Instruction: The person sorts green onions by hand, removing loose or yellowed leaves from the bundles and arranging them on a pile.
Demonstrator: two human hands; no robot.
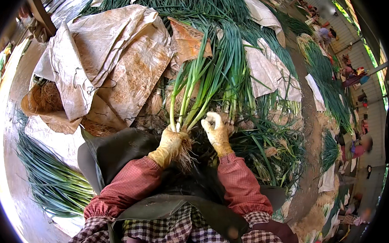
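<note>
My left hand [171, 143], in a yellowed work glove, is wrapped round the root end of a small bunch of green onions [187, 101]. Pale roots [186, 155] hang out beside its fingers, and the long green leaves fan away from me over the pile. Just to the right of the stalks is my right hand [217, 133], gloved too, its fingers curled in toward the thumb. Whether a thin leaf is pinched there cannot be made out. Loose leaves and trimmings [270, 145] lie to the right of that hand.
Stained sacking [114, 60] covers part of the heap at left. More green onions [53, 180] lie at lower left on a pale sheet. A large pile [183, 6] spreads at the back. Beyond a dirt path [304, 158] on the right, people sit near other rows.
</note>
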